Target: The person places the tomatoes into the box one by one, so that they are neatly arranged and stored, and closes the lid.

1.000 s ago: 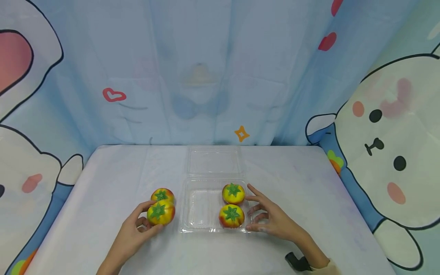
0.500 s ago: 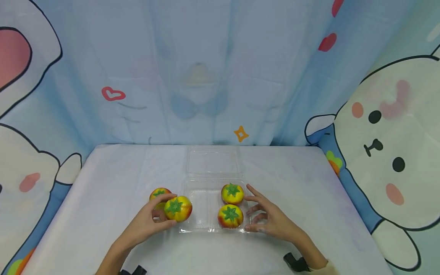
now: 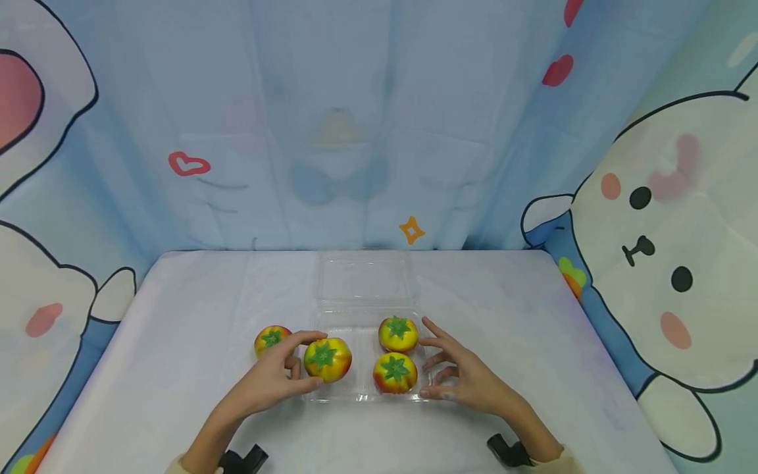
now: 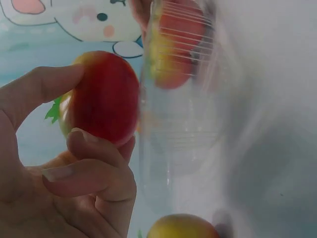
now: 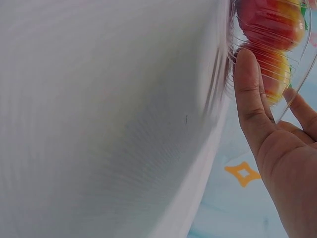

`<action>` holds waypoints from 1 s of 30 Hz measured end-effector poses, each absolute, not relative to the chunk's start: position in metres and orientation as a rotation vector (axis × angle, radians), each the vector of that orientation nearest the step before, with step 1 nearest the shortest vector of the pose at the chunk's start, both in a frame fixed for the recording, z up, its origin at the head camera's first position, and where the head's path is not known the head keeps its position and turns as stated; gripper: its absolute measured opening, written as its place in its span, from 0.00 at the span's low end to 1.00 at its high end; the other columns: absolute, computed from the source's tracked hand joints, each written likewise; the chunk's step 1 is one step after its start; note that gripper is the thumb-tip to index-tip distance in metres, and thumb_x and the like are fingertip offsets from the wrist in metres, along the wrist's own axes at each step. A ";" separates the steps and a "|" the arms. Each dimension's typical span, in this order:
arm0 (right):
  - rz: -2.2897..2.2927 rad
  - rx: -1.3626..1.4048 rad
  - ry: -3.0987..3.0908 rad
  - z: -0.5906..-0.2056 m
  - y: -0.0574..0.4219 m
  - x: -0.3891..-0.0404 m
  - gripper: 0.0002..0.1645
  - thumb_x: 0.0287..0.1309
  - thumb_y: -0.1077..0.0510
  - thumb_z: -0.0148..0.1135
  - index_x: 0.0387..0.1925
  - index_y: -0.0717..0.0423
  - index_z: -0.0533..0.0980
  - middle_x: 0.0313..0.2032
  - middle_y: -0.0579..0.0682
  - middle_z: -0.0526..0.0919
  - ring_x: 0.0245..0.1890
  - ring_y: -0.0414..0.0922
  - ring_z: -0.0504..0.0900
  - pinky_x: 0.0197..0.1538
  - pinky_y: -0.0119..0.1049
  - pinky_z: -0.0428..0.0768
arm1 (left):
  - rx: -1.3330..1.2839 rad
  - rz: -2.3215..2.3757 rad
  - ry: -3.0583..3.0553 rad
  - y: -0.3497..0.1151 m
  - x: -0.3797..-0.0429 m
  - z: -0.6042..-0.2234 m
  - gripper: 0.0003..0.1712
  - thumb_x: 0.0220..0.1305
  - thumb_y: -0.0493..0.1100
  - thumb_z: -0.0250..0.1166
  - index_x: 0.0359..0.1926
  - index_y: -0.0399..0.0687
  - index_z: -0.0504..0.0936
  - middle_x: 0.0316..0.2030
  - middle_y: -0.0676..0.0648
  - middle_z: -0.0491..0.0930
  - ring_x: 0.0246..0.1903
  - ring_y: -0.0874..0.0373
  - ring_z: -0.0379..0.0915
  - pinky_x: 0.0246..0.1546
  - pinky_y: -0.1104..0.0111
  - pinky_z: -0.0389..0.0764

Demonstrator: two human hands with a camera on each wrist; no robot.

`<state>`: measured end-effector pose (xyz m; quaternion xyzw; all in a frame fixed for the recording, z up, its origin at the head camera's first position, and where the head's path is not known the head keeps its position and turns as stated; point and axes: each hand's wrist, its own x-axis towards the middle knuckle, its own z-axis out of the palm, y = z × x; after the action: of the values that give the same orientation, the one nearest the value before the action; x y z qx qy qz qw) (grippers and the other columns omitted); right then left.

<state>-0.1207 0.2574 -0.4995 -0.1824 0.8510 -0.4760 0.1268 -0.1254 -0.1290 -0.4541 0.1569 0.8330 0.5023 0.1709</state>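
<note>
My left hand [image 3: 268, 380] pinches a round yellow-and-red fruit with a green star-shaped top [image 3: 328, 361] between thumb and fingers. It holds this fruit over the left part of a clear plastic clamshell box [image 3: 360, 329]; the left wrist view shows the fruit [image 4: 106, 99] beside the box wall. Two like fruits, a back one [image 3: 398, 334] and a front one [image 3: 395, 373], sit in the box's right half. Against the box's right side, my right hand [image 3: 468, 376] rests with spread, gently bent fingers, its thumb [image 5: 247, 82] along the wall.
Another such fruit [image 3: 271, 338] lies on the white-covered table [image 3: 503, 316], left of the box and partly behind my left hand. The box's clear lid [image 3: 365, 276] lies folded back. A printed curtain [image 3: 355, 131] hangs behind the table.
My left hand has carried its fruit rightward, from beside the other loose fruit to over the box's left part. The right hand stays at the box's side.
</note>
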 end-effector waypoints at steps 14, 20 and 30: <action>-1.395 -0.543 2.465 -0.499 0.259 -0.122 0.50 0.53 0.52 0.83 0.75 0.46 0.69 0.87 0.52 0.44 0.51 0.46 0.86 0.49 0.34 0.90 | 0.634 1.178 2.330 -0.108 -0.146 -0.447 0.38 0.60 0.46 0.78 0.71 0.53 0.75 0.66 0.39 0.78 0.17 0.63 0.65 0.23 0.70 0.74; -1.399 -0.544 2.467 -0.500 0.260 -0.122 0.51 0.53 0.51 0.83 0.76 0.45 0.69 0.87 0.49 0.45 0.51 0.46 0.86 0.49 0.34 0.90 | 0.659 1.022 2.418 -0.095 -0.146 -0.449 0.36 0.56 0.46 0.80 0.66 0.54 0.80 0.61 0.45 0.84 0.50 0.52 0.81 0.58 0.49 0.85; -1.399 -0.559 2.463 -0.498 0.260 -0.121 0.53 0.53 0.51 0.84 0.77 0.45 0.67 0.87 0.51 0.45 0.51 0.45 0.85 0.49 0.36 0.90 | 0.634 0.921 2.423 -0.086 -0.144 -0.451 0.36 0.54 0.44 0.82 0.65 0.53 0.80 0.61 0.44 0.85 0.60 0.47 0.81 0.64 0.45 0.82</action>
<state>-0.1206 0.2597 -0.4976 -0.1921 0.8462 -0.4807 0.1267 -0.1437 -0.0861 -0.4505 0.2309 0.8827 0.3355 0.2345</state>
